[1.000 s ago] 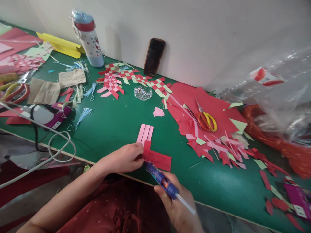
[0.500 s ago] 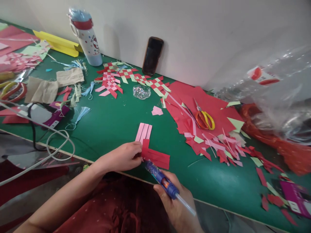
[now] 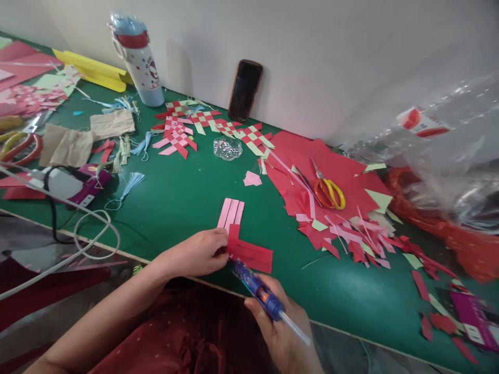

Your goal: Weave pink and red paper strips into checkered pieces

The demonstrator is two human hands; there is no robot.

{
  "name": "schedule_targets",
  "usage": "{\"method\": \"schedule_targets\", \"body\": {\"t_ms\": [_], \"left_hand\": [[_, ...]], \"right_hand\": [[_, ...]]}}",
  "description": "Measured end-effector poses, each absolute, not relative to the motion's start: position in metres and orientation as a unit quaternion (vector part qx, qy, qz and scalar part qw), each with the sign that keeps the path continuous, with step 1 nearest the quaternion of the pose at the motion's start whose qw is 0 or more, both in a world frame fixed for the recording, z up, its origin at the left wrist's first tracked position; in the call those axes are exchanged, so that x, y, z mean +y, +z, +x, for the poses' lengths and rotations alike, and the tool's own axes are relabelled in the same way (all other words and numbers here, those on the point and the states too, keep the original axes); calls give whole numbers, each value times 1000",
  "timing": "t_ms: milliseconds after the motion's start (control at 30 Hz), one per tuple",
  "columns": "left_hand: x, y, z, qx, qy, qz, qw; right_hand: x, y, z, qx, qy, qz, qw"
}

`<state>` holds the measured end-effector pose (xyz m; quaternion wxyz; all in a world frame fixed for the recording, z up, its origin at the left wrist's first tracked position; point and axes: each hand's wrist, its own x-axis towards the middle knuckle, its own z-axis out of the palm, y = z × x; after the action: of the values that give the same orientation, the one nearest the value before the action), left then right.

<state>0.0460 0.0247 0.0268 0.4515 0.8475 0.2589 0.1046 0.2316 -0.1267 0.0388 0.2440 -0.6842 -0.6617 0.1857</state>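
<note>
My left hand (image 3: 198,252) pinches the corner of a small paper piece near the table's front edge. That piece joins red paper strips (image 3: 251,252), which run to the right, with pink paper strips (image 3: 231,213), which point away from me. My right hand (image 3: 281,322) is wrapped around a blue glue gun (image 3: 257,291) with a clear glue stick jutting out behind. The gun's nozzle points at the lower edge of the red strips, just below my left fingertips.
Orange-and-yellow scissors (image 3: 328,190) lie on red paper sheets (image 3: 319,171) amid scraps at the right. Woven paper pieces (image 3: 177,136), a dish of beads (image 3: 227,147), a phone (image 3: 245,90), a water bottle (image 3: 139,58) stand behind. Cables (image 3: 83,228) and crinkled plastic (image 3: 448,156) flank the green table (image 3: 179,192).
Almost nothing differs. My right hand with the glue gun has shifted slightly down and toward me; my left hand keeps its pinch on the strips.
</note>
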Motion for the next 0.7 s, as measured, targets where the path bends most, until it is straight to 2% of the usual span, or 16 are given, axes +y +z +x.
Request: {"method": "schedule_targets", "body": {"t_ms": [233, 700], "left_hand": [[24, 27, 46, 258, 105, 847, 454], [25, 26, 46, 256, 104, 851, 447]], "right_hand": [[-127, 41, 232, -645, 232, -684, 250], [-126, 34, 226, -657, 208, -684, 240]]}}
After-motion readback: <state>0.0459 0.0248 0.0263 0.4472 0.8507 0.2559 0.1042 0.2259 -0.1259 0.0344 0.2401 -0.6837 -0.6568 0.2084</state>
